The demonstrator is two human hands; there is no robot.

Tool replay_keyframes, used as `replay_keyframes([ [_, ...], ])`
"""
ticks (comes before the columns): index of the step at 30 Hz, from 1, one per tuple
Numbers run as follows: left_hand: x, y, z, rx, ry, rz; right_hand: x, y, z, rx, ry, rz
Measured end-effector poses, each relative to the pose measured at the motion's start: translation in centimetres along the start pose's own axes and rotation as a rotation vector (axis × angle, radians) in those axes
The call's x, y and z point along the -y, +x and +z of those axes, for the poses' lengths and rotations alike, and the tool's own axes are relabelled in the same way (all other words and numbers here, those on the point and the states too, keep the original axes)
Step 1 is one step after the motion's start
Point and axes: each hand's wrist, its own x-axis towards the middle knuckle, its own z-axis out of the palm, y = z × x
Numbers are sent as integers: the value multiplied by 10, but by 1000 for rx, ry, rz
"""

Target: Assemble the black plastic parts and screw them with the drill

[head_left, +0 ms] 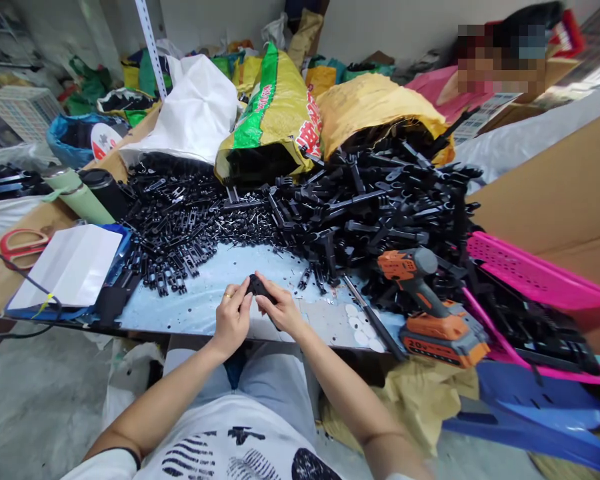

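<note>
Between both hands, over the front edge of the light blue work surface (200, 293), is a small black plastic part (258, 287). My left hand (233, 319) pinches it from the left with thumb and fingertips. From the right, the fingers of my right hand (279, 305) are closed on the same part, and its lower end shows under that palm. Beyond the hands lie small black pieces (180, 220) on the left, tiny pins (245, 225) in the middle and long black parts (360, 200) on the right.
An orange cordless drill (430, 300) and a dark rod tool (373, 317) lie right of the hands. Farther right is a pink basket (535, 273). At left are red scissors (25, 248), white paper (73, 263) and a green bottle (83, 197). Sacks (275, 113) stand behind; a person (503, 57) is at back right.
</note>
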Motion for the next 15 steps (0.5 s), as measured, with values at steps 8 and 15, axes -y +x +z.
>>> replay_keyframes([
  [8, 10, 9, -6, 76, -90, -49, -8, -9, 39, -120, 32, 79],
  [15, 45, -33, 4, 10, -102, -592, 1, 33, -17, 120, -761, -79],
])
